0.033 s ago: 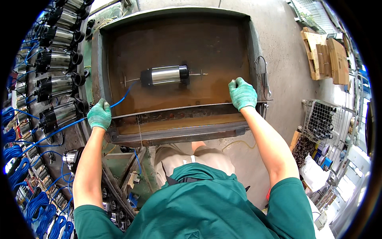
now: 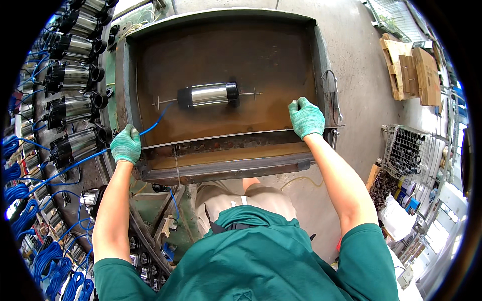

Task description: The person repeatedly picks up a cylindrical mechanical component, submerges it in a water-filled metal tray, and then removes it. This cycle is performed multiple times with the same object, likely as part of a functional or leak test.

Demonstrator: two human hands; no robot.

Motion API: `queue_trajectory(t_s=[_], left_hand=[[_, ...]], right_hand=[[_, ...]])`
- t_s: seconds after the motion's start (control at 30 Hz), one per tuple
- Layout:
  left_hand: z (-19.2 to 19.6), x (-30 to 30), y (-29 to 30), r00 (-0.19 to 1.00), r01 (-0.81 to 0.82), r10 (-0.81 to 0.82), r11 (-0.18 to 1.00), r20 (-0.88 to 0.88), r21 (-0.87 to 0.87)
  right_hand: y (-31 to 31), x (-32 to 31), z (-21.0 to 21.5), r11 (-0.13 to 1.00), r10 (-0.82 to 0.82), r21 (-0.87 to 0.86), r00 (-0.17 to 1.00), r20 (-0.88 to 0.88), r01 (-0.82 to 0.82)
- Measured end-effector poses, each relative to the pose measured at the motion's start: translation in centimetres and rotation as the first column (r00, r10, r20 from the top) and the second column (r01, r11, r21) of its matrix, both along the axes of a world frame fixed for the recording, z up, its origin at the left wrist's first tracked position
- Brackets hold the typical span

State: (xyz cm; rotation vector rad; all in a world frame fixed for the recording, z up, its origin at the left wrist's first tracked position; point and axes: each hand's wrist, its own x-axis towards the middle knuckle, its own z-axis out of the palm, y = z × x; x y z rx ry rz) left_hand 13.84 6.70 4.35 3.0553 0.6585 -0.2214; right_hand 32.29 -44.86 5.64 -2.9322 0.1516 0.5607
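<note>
Your left hand (image 2: 125, 144) and right hand (image 2: 306, 118), both in green knit gloves, are closed over the near rim of a rusty steel tank (image 2: 321, 60). The cylindrical pump (image 2: 208, 95) — shiny metal body, black ends — lies beyond and between them, long axis left to right, slightly nearer your left; its blue cable (image 2: 155, 120) runs past that hand.

Bright even daylight, sharp centre, fisheye-bent dark rim.
</note>
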Motion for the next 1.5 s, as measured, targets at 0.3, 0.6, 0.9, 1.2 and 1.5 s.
queue_trajectory(t_s=[0.3, 0.6, 0.9, 1.2, 1.5], left_hand=[[-0.1, 0.2, 0.0, 0.938, 0.172, -0.157, 0.985, 0.308, -0.019], [0.6, 4.5, -3.8, 0.899, 0.355, -0.276, 0.914, 0.339, -0.197], [-5.1, 18.3, -20.2, 0.922, -0.141, -0.131, 0.762, -0.364, -0.632], [-4.5, 23.5, -25.5, 0.707, -0.469, -0.017, 0.738, -0.707, -0.486], [-6.4, 21.8, -22.8, 0.807, -0.333, -0.085, 0.751, -0.584, -0.57]], right_hand=[[0.1, 0.2, 0.0, 1.0, -0.007, -0.018, 1.0, 0.018, 0.008], [-0.1, 0.3, 0.4, 1.0, -0.031, 0.003, 0.999, -0.023, 0.031], [-0.4, 0.5, 1.0, 0.997, -0.043, 0.062, 0.998, -0.041, 0.046], [-1.7, 0.0, -0.1, 0.978, -0.084, 0.192, 0.996, 0.01, 0.08], [-2.2, -0.2, -0.2, 0.967, -0.087, 0.241, 0.996, 0.023, 0.079]])
